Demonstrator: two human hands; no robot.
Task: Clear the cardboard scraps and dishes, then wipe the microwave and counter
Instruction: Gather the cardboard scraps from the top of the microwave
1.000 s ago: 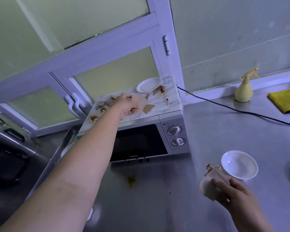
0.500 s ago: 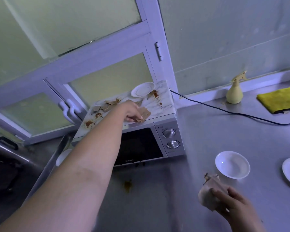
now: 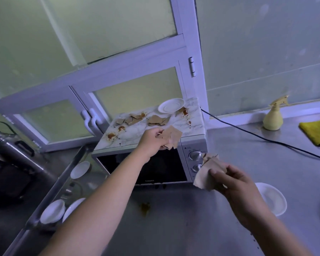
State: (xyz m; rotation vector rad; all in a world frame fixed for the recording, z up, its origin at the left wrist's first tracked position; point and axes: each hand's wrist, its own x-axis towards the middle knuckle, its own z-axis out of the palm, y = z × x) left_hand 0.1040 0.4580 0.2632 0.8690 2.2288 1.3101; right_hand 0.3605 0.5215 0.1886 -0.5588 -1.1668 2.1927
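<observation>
A white microwave [image 3: 197, 145] stands on the steel counter [image 3: 266, 163]; its marbled top carries brown stains, several cardboard scraps [image 3: 156, 120] and a white saucer [image 3: 171, 105]. My left hand [image 3: 151, 140] grips a few cardboard scraps [image 3: 172, 136] just above the microwave's front edge. My right hand [image 3: 233, 182] holds a bundle of scraps [image 3: 208, 172] in front of the microwave's dials. A white bowl [image 3: 272, 198] sits on the counter behind my right wrist.
A yellow spray bottle [image 3: 273, 117] and a yellow cloth [image 3: 318, 131] lie at the back right. A black cable [image 3: 266, 141] crosses the counter. White dishes [image 3: 53, 211] sit in the sink at left. A brown stain [image 3: 144, 207] marks the counter.
My left hand has lifted scraps off the microwave top and drawn back toward me. My right hand has risen with its bundle to the dials.
</observation>
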